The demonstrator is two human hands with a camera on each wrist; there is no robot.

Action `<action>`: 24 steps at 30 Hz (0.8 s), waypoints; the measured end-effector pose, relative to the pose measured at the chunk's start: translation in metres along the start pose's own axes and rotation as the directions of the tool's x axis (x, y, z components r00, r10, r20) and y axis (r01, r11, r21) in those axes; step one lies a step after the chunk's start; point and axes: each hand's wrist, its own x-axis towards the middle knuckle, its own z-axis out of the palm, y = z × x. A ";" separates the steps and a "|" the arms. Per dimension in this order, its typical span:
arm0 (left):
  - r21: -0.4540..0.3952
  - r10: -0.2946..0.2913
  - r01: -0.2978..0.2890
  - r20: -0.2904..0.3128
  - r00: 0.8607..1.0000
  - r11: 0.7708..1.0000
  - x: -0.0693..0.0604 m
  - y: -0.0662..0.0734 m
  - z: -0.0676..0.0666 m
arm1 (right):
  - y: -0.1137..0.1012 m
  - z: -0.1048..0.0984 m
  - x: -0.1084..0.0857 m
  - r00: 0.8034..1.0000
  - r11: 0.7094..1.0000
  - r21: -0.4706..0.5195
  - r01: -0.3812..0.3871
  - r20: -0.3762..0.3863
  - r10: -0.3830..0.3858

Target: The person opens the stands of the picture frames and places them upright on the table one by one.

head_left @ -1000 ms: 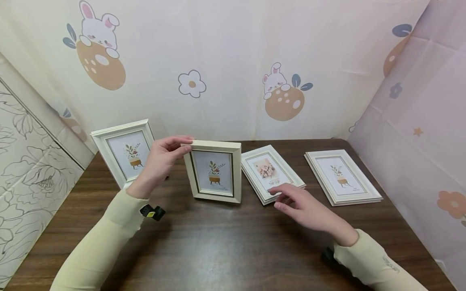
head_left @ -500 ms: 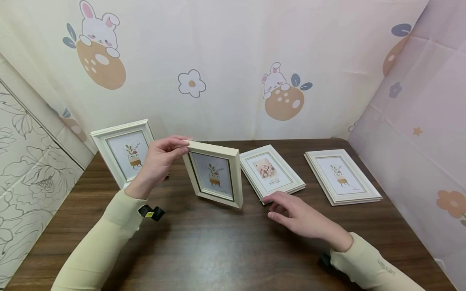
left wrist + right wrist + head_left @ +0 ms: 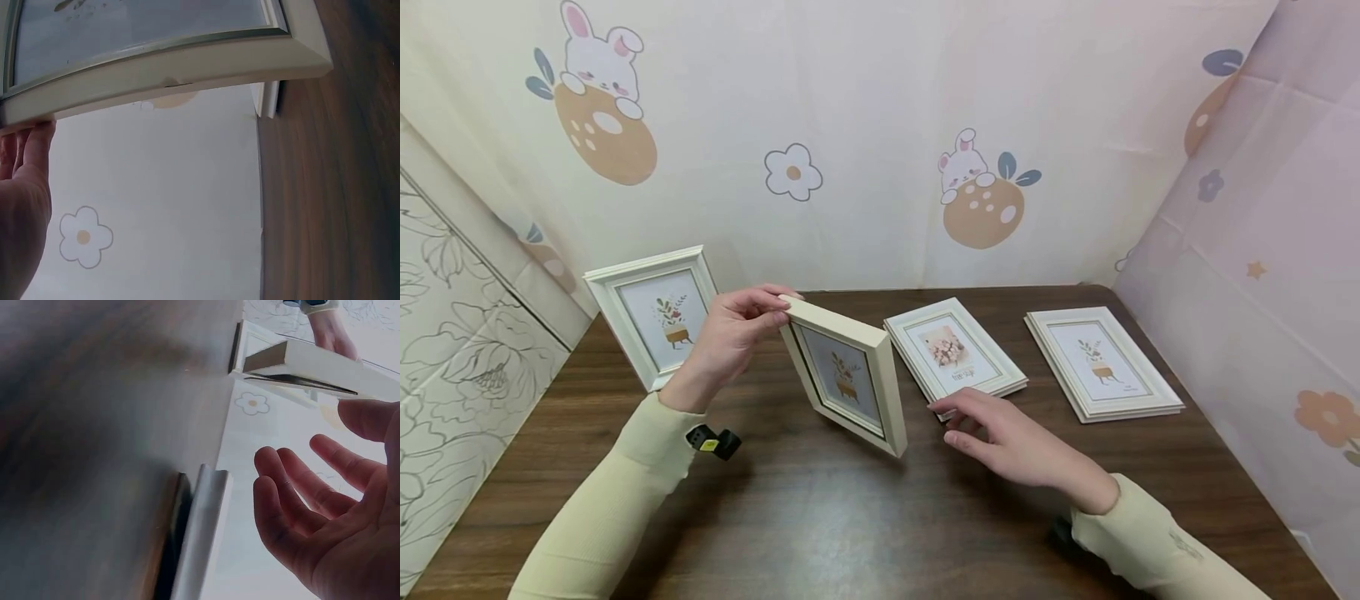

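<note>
My left hand [image 3: 730,337] pinches a cream picture frame [image 3: 891,396] by its upper left corner, thumb in front and fingers behind. This frame stands upright, turned at an angle, and shows a potted-plant print; whether its lower edge touches the table I cannot tell. In the left wrist view, the top bar of the picture frame [image 3: 175,75] spans the upper part. My right hand [image 3: 1015,437] holds nothing, its fingers loosely bent and apart from the held frame. It hovers by the near corner of a white frame with a pink flower print [image 3: 951,350].
A white frame with a plant print [image 3: 662,312] stands tilted at the left back, partly behind my left hand. Another white frame [image 3: 1103,364] lies at the right. The brown wooden table [image 3: 820,517] ends at a patterned curtain [image 3: 865,217] behind.
The held frame has turned, its right edge swinging towards me and slightly lower. My right hand has moved a little left, away from the flower-print frame. The left hand has hardly moved.
</note>
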 end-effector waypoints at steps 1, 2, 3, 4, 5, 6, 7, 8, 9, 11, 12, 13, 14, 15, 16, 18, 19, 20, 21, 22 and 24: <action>-0.009 -0.001 0.002 0.012 1.000 1.000 0.000 -0.001 0.000 | -0.001 -0.001 0.002 1.000 1.000 -0.004 0.009 -0.007 -0.009; -0.014 -0.004 0.004 0.024 1.000 1.000 -0.001 -0.002 0.001 | -0.001 -0.001 0.004 1.000 1.000 -0.006 0.016 -0.012 -0.016; -0.018 -0.006 0.007 0.035 0.999 1.000 -0.001 -0.003 0.001 | -0.002 -0.002 0.006 1.000 1.000 -0.007 0.021 -0.019 -0.021; -0.026 -0.008 0.009 0.048 0.999 1.000 -0.001 -0.004 0.001 | -0.003 -0.002 0.007 0.999 1.000 -0.008 0.026 -0.025 -0.026; -0.029 -0.009 0.011 0.060 0.998 1.000 -0.002 -0.005 0.001 | -0.004 -0.002 0.009 0.999 1.000 -0.006 0.028 -0.032 -0.028; -0.034 -0.009 0.011 0.072 0.997 0.999 -0.002 -0.006 0.001 | -0.006 -0.002 0.011 0.999 1.000 -0.002 0.026 -0.040 -0.026; -0.042 -0.008 0.011 0.084 0.996 0.999 -0.003 -0.006 0.001 | -0.007 -0.003 0.013 0.999 1.000 0.004 0.026 -0.048 -0.026; -0.053 -0.007 0.012 0.094 0.996 0.999 -0.003 -0.007 0.001 | -0.008 -0.002 0.015 0.998 1.000 0.007 0.024 -0.057 -0.023; -0.069 -0.004 0.011 0.105 0.994 0.998 -0.003 -0.008 0.001 | -0.009 -0.002 0.016 0.997 1.000 0.013 0.024 -0.068 -0.023; -0.099 0.004 0.009 0.124 0.992 0.995 -0.004 -0.010 0.001 | -0.011 -0.001 0.020 0.996 0.999 0.021 0.025 -0.086 -0.023; -0.119 0.010 0.006 0.132 0.991 0.993 -0.004 -0.011 0.000 | -0.012 -0.001 0.021 0.995 0.999 0.027 0.025 -0.093 -0.022; -0.138 0.018 0.001 0.139 0.990 0.990 -0.004 -0.012 0.000 | -0.013 0.000 0.023 0.995 0.999 0.031 0.026 -0.096 -0.023; -0.151 0.028 -0.006 0.144 0.989 0.989 -0.003 -0.013 0.000 | -0.013 0.001 0.025 0.995 0.999 0.029 0.030 -0.101 -0.027; -0.163 0.039 -0.014 0.148 0.988 0.987 -0.003 -0.014 0.000 | -0.014 0.001 0.026 0.994 0.999 0.024 0.034 -0.105 -0.031; -0.173 0.047 -0.020 0.154 0.987 0.985 -0.003 -0.015 -0.001 | -0.015 0.002 0.028 0.994 0.999 0.017 0.034 -0.108 -0.032; -0.197 0.065 -0.031 0.169 0.983 0.980 -0.002 -0.017 -0.001 | -0.016 0.003 0.031 0.993 0.999 0.002 0.040 -0.114 -0.039; -0.212 0.073 -0.035 0.177 0.981 0.977 -0.001 -0.018 -0.001 | -0.017 0.004 0.033 0.992 0.999 -0.006 0.044 -0.116 -0.045; -0.221 0.080 -0.038 0.184 0.980 0.975 -0.001 -0.019 -0.001 | -0.018 0.004 0.035 0.992 0.999 -0.013 0.046 -0.117 -0.048; -0.232 0.086 -0.040 0.193 0.977 0.972 0.000 -0.020 -0.001 | -0.019 0.005 0.036 0.992 0.999 -0.016 0.046 -0.116 -0.047; -0.243 0.093 -0.042 0.201 0.975 0.969 0.000 -0.021 -0.001 | -0.020 0.006 0.038 0.992 0.999 -0.010 0.048 -0.113 -0.048; -0.273 0.111 -0.049 0.216 0.970 0.961 0.002 -0.022 -0.001 | -0.022 0.007 0.041 0.993 0.998 0.011 0.054 -0.107 -0.052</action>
